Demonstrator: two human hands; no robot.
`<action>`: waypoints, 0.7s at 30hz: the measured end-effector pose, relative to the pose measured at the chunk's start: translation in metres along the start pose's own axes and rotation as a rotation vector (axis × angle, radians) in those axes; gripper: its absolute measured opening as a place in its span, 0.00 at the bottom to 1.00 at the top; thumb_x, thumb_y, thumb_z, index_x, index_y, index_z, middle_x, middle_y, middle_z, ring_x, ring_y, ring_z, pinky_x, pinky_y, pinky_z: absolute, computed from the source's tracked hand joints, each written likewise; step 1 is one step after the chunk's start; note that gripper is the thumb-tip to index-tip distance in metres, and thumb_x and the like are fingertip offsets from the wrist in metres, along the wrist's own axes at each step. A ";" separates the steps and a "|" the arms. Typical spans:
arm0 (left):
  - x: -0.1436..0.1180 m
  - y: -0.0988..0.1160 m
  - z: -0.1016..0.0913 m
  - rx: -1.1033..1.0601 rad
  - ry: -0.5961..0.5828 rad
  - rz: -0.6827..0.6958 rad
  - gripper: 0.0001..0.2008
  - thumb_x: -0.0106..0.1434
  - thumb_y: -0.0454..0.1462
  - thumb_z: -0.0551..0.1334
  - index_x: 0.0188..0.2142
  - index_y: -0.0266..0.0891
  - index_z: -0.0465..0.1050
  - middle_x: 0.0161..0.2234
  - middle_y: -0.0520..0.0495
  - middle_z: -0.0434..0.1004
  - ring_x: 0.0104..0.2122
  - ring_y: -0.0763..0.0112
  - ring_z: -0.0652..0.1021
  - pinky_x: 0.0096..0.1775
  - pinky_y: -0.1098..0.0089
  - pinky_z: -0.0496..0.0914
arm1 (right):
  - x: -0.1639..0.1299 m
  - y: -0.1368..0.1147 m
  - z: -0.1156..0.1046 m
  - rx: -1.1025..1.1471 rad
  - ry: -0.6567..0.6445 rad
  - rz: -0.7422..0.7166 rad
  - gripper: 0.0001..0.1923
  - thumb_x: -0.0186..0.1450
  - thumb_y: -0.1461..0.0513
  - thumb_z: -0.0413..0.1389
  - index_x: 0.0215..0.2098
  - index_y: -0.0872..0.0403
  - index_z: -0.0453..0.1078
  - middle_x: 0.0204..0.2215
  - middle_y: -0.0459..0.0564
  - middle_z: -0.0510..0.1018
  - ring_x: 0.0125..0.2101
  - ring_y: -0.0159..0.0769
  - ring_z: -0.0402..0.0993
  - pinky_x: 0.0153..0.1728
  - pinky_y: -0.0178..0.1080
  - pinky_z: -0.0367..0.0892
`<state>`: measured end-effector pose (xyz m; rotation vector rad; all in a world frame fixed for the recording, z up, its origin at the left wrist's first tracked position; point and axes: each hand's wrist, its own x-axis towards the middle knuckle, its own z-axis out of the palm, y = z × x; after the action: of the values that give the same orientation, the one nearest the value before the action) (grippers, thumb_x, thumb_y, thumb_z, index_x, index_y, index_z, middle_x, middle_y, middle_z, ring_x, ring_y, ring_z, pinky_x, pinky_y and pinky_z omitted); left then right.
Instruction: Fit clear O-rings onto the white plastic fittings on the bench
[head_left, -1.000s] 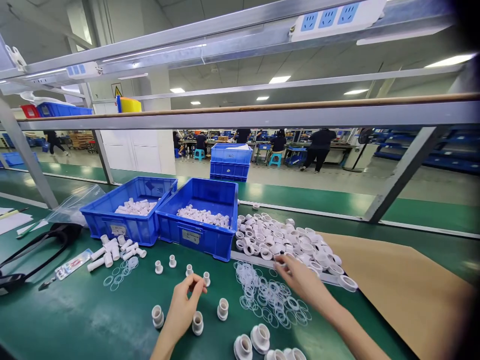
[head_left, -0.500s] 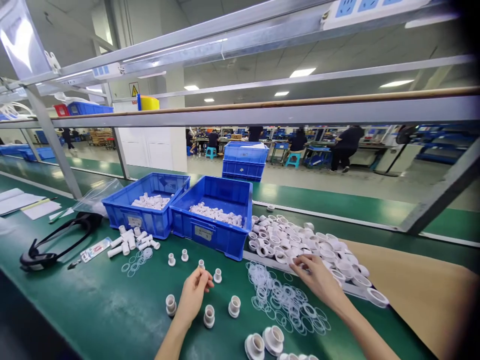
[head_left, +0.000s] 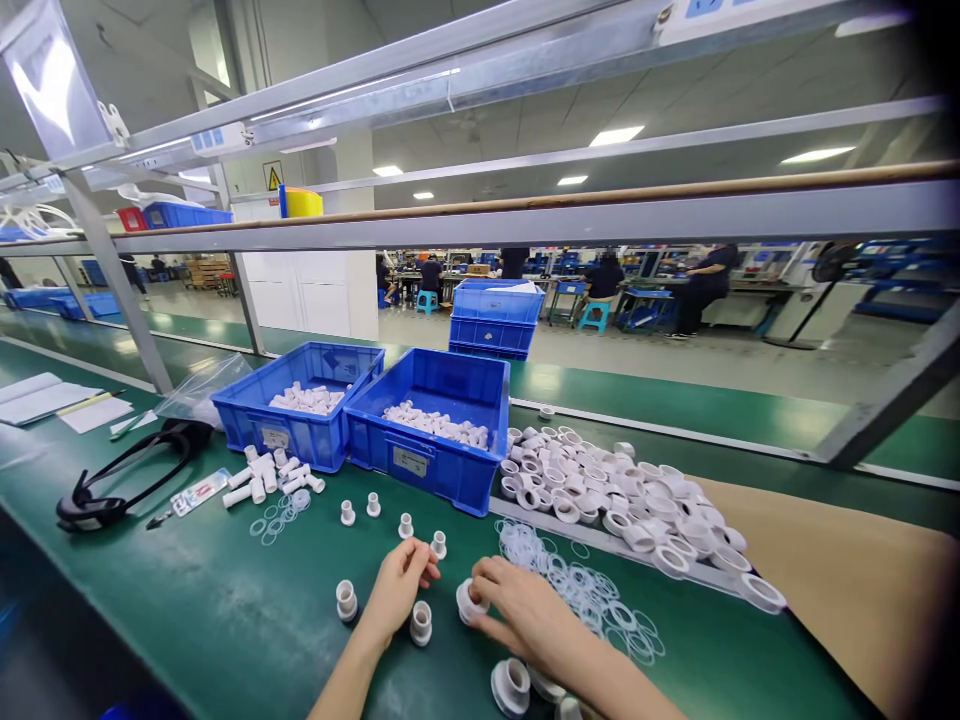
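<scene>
My left hand [head_left: 403, 587] hovers over the green bench with thumb and fingers pinched together; whatever they may hold is hidden. My right hand [head_left: 525, 610] grips a white plastic ring [head_left: 469, 603] at a fitting on the bench, and the fingers partly cover both. Near my left hand stand small white flanged fittings [head_left: 421, 624], several of them upright in loose rows. Larger fittings with wide collars [head_left: 511, 686] stand at the near edge, some behind my right forearm. Thin clear sealing rings [head_left: 577, 590] lie in a heap beyond my right hand.
Two blue bins [head_left: 427, 430] with small white parts stand at the back. A pile of white plastic rings [head_left: 600, 480] lies right of them, beside brown cardboard [head_left: 840, 560]. White tubes [head_left: 262, 475] and a black strap [head_left: 135, 475] lie left. A metal shelf frame [head_left: 480, 225] crosses above.
My right hand has moved left and nearer, from the pile of white rings to a fitting, with a ring in its fingers. My left hand has shifted slightly right. The view has turned a little.
</scene>
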<state>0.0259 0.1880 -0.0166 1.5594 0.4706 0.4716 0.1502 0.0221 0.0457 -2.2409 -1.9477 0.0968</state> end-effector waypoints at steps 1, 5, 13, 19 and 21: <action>0.000 0.000 0.000 0.000 -0.003 -0.002 0.27 0.62 0.59 0.54 0.34 0.36 0.70 0.30 0.45 0.74 0.33 0.67 0.74 0.37 0.68 0.66 | -0.001 0.000 0.000 -0.011 -0.006 -0.005 0.05 0.64 0.59 0.59 0.36 0.52 0.70 0.40 0.48 0.76 0.39 0.43 0.74 0.37 0.43 0.71; 0.000 0.001 0.001 0.007 -0.011 -0.004 0.26 0.62 0.58 0.55 0.34 0.36 0.70 0.30 0.45 0.74 0.33 0.67 0.74 0.37 0.68 0.67 | -0.007 -0.005 -0.010 -0.018 -0.035 -0.013 0.07 0.68 0.57 0.55 0.35 0.51 0.72 0.42 0.49 0.76 0.40 0.43 0.74 0.38 0.43 0.70; 0.000 0.007 0.001 0.018 -0.011 -0.019 0.27 0.62 0.59 0.54 0.34 0.36 0.71 0.31 0.44 0.74 0.33 0.67 0.73 0.38 0.68 0.67 | 0.008 0.040 -0.032 0.108 0.024 0.217 0.11 0.70 0.56 0.49 0.38 0.49 0.71 0.39 0.45 0.77 0.36 0.35 0.75 0.36 0.36 0.67; 0.002 0.008 -0.003 -0.012 0.017 -0.015 0.28 0.61 0.60 0.55 0.34 0.36 0.71 0.31 0.44 0.74 0.32 0.67 0.73 0.37 0.68 0.67 | 0.039 0.142 -0.024 0.006 0.104 0.703 0.14 0.72 0.57 0.47 0.42 0.58 0.70 0.42 0.55 0.77 0.41 0.40 0.74 0.41 0.45 0.69; 0.002 0.007 -0.006 -0.023 0.031 -0.011 0.28 0.61 0.60 0.55 0.34 0.36 0.71 0.31 0.45 0.74 0.32 0.67 0.73 0.37 0.68 0.67 | 0.044 0.161 -0.019 0.017 0.077 0.768 0.15 0.72 0.54 0.49 0.40 0.57 0.71 0.38 0.50 0.77 0.39 0.36 0.75 0.43 0.44 0.70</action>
<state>0.0248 0.1936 -0.0091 1.5287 0.4955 0.4918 0.3172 0.0422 0.0395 -2.7867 -0.9480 0.1154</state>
